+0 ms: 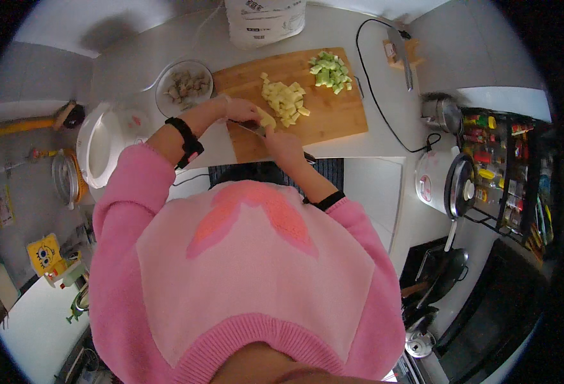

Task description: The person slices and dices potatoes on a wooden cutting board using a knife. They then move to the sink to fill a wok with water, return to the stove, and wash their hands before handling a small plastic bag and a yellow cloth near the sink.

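My left hand [243,110] grips a pale yellow vegetable piece [266,118] over the wooden cutting board [330,120]. Close beside it, my right hand [282,144] is closed on a kitchen knife [249,127], whose blade points left under my left hand; part of the handle shows by my right wrist. Pale yellow chunks [284,102] lie heaped on the board just beyond my hands. A second heap, of green vegetable cubes [331,72], sits near the board's far right corner. Left of the board, a clear glass bowl [157,93] holds brownish-grey pieces, perhaps meat.
A white bag [265,24] stands behind the board. To the left is a white round container [100,144]. A black cord [370,91] curves along the right, near a grey metal bar [402,60] and a white cooker [433,182]. A spice rack [493,173] stands beyond the cooker.
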A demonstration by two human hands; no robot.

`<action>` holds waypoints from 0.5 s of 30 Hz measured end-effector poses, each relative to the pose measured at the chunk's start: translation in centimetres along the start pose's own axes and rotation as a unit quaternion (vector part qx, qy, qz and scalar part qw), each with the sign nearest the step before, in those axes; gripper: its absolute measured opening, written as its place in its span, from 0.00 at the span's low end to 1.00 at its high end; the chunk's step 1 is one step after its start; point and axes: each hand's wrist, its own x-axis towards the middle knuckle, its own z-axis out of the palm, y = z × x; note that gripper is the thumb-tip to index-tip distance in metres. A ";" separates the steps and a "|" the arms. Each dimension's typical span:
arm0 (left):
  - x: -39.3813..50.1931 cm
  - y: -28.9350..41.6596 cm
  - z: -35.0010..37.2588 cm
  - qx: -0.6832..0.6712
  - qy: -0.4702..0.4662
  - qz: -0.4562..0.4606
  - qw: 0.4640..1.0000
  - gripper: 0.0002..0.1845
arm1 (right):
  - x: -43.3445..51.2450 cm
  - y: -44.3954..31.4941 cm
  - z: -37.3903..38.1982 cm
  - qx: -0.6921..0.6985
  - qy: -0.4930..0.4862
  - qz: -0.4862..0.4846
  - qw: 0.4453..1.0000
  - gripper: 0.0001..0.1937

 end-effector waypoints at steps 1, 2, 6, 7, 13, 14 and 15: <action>1.6 -1.7 0.5 0.013 -0.008 0.009 1.000 0.23 | -0.1 -0.1 -0.2 0.003 0.001 -0.017 1.000 0.10; 2.4 -2.3 0.2 -0.001 -0.016 0.014 1.000 0.23 | -0.3 0.0 -0.5 0.006 0.002 -0.029 1.000 0.09; 1.5 -1.4 -1.8 -0.269 0.001 0.028 0.963 0.24 | -1.4 0.8 -1.0 0.084 0.022 -0.012 0.996 0.12; 0.4 -0.6 -2.8 -0.385 0.020 0.026 0.922 0.24 | -1.9 1.2 -1.4 0.103 0.025 0.000 0.994 0.12; -0.7 -3.8 -4.8 -0.483 0.158 0.007 0.861 0.20 | -5.0 4.4 -2.9 0.196 0.076 0.089 0.974 0.14; -0.6 -5.3 -4.5 -0.391 0.175 0.029 0.903 0.19 | -5.7 4.7 -3.2 0.213 0.097 0.098 0.967 0.14; -0.1 -6.4 -4.3 -0.293 0.186 0.054 0.936 0.18 | -6.2 5.2 -3.4 0.226 0.120 0.113 0.960 0.13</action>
